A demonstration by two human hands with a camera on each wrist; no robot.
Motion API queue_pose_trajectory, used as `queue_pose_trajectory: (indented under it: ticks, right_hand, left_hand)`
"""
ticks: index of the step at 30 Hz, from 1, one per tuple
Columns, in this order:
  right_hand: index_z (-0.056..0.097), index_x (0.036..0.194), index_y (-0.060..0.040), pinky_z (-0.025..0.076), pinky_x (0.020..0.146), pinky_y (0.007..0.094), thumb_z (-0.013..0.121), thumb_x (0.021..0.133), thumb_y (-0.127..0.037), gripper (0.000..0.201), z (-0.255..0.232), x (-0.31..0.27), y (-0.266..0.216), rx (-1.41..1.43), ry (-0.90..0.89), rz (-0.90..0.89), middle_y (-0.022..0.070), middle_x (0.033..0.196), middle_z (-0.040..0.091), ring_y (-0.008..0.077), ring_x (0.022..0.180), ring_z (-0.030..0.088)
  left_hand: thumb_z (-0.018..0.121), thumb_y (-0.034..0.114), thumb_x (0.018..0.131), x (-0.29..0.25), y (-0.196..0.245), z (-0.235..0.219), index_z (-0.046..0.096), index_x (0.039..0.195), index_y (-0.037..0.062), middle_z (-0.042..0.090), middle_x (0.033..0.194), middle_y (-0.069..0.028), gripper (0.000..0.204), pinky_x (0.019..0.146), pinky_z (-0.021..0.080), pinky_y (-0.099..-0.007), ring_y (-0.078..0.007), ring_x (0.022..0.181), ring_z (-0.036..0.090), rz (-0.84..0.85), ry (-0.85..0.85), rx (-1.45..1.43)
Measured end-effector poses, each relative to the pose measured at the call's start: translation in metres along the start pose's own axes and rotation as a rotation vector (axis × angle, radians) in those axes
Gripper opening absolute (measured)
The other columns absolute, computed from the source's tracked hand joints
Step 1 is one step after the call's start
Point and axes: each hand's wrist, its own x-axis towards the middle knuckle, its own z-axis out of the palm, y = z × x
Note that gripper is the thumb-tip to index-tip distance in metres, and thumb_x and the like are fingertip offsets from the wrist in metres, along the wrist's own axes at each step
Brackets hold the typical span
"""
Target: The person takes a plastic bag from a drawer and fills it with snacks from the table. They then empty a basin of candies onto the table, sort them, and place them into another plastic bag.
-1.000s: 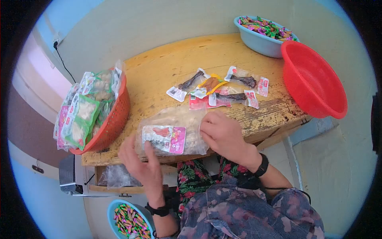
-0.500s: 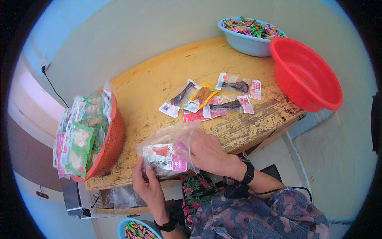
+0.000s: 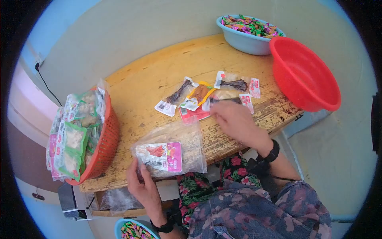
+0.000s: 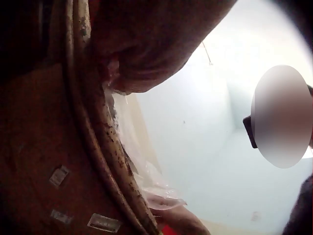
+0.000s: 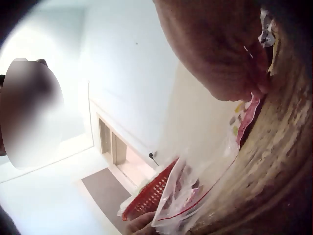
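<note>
A clear plastic bag [image 3: 193,139] lies at the table's front edge, with a white and pink packet [image 3: 157,156] showing a red meat picture inside it. My left hand [image 3: 144,185] holds the bag's lower left corner, thumb on top. My right hand [image 3: 238,125] reaches over the loose packets, its fingertips down at a red packet [image 3: 195,114] and a drumstick packet [image 3: 246,103] overlapping it. I cannot tell whether those fingers pinch either. Around them lie a yellow-edged packet [image 3: 199,95] and two more packets with dark drumsticks, left [image 3: 177,95] and right [image 3: 234,84].
An orange basket [image 3: 111,139] heaped with packets stands at the left. At the back right are a blue basin [image 3: 248,43] of wrapped sweets and a red basin [image 3: 306,75]. Below the table sit another blue basin [image 3: 119,227] and a drawer holding plastic bags [image 3: 119,199].
My right hand came into the bag's mouth, then withdrew and moved up and right to the loose packets. My left hand stays on the bag's left corner.
</note>
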Motion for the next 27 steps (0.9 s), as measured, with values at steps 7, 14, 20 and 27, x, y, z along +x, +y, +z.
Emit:
queue_pose_trajectory:
  ticks: [7,14,20,27]
  right_hand:
    - [0.069,0.116,-0.0094,0.054,0.082,0.0443,0.069,0.09,-0.02,0.027,-0.026,0.019,0.009,-0.204,-0.04,-0.202,0.0113,0.115,0.065,0.0328,0.109,0.063]
    - [0.064,0.125,-0.0083,0.055,0.085,0.0484,0.071,0.091,-0.04,0.047,0.012,0.051,0.015,-0.278,-0.159,-0.503,0.014,0.118,0.065,0.0349,0.113,0.063]
    - [0.065,0.11,-0.0041,0.057,0.074,0.0525,0.068,0.091,-0.028,0.031,-0.003,0.072,0.006,-0.238,-0.38,-0.496,0.0199,0.102,0.068,0.0398,0.095,0.07]
    - [0.058,0.128,-0.0035,0.056,0.071,0.0493,0.06,0.088,-0.009,0.04,-0.006,0.058,0.012,-0.246,-0.33,-0.535,0.0194,0.098,0.07,0.0359,0.091,0.071]
  left_hand:
    - [0.065,0.005,0.1,0.001,-0.006,0.0,0.067,0.125,-0.004,0.068,0.108,-0.0129,0.026,0.074,0.05,-0.0304,-0.0193,0.086,0.061,0.021,0.001,-0.002]
    - [0.066,0.004,0.099,-0.001,-0.007,-0.001,0.067,0.123,-0.0032,0.068,0.109,-0.014,0.025,0.08,0.052,-0.0318,-0.0212,0.093,0.064,-0.044,-0.014,-0.05]
    - [0.066,0.005,0.099,0.002,-0.008,-0.002,0.067,0.12,-0.003,0.067,0.107,-0.0151,0.023,0.081,0.052,-0.0341,-0.0238,0.091,0.064,0.025,-0.017,-0.008]
    - [0.066,0.005,0.099,0.0,-0.006,0.001,0.067,0.118,-0.0031,0.066,0.103,-0.0156,0.021,0.079,0.052,-0.0356,-0.0256,0.088,0.063,0.064,-0.003,0.017]
